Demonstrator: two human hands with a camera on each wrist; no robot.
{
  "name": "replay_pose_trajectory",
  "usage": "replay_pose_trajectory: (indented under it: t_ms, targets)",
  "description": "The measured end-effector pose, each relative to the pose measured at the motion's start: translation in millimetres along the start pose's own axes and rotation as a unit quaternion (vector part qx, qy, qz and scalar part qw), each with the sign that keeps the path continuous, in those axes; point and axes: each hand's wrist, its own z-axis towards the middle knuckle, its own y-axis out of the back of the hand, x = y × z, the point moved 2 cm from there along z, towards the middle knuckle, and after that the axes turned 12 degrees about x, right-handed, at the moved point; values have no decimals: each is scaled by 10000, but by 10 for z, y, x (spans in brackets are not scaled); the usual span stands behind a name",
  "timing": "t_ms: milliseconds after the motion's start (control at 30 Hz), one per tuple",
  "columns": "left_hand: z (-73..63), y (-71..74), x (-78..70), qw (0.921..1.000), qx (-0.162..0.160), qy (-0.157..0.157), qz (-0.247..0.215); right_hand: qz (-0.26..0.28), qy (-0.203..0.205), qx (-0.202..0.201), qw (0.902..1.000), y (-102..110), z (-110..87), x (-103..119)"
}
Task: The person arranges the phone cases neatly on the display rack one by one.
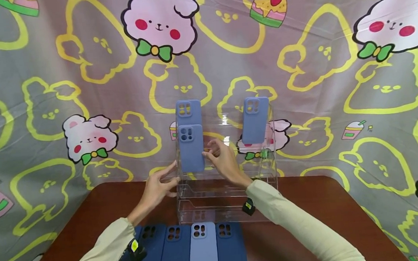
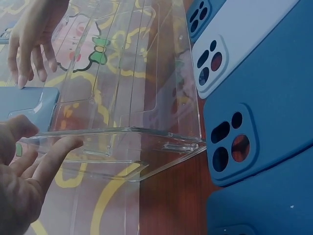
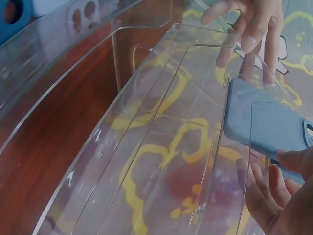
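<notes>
A light blue phone case (image 1: 191, 156) stands upright in a middle tier of a clear acrylic display rack (image 1: 213, 193). My right hand (image 1: 225, 161) is at its right edge; in the right wrist view the thumb (image 3: 288, 159) touches that edge, the other fingers loosely bent beside it. My left hand (image 1: 156, 188) is at the rack's left side wall, fingers extended along it, with thumb and index finger on either side of the wall's edge in the left wrist view. Directly behind and above stands another blue case (image 1: 189, 107). A third blue case (image 1: 255, 121) leans at the rack's upper right.
Several phone cases lie in a row on the brown table (image 1: 309, 212) before the rack, among them a pale blue case (image 1: 203, 252) and a dark blue case (image 1: 232, 250). A patterned cloth (image 1: 226, 64) hangs behind the table.
</notes>
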Motion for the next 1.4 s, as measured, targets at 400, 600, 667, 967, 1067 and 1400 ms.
replay_pose_trajectory:
  t_ms: [400,600,667,967,1067,1400]
  targets:
    - [-20,3,-18,10000,56,53,47,-465,266,317,9981,185,-207,-2]
    - [-35,-4,-1,9997,-48,203,-108,-626,353,531,9960,301,-445,-29]
    - [-30,-1,-2,9997,-91,184,-159,-887,581,504,9931,340,-541,-29]
    - [-3,1,-38,9998,78,152,-109,-1546,837,866,9806,403,-1055,-112]
    - [-23,0,-32,9989,4,400,-254,-1525,657,1065,9804,394,-1197,-170]
    - [-63,37,-62,9936,140,979,-550,-1373,-253,2452,9594,322,-1578,-203]
